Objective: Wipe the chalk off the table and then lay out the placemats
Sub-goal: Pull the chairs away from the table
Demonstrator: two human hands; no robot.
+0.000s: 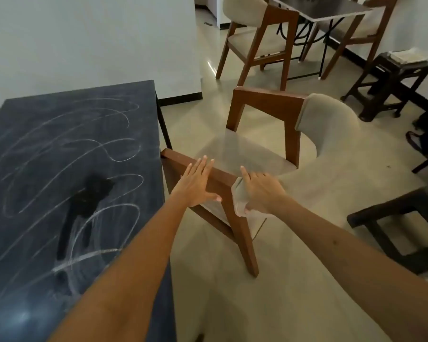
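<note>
Dark table [47, 149]: chalk scribbles [84, 154], dark patch [89, 193].

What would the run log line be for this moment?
table: chalk on | left hand: flat on chair arm | right hand: on seat edge | placemats: none seen

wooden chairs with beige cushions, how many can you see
3, maybe more hidden. One chair is beside the chalked table, under both hands. A second stands at the far table. A third is partly visible behind that table.
</note>
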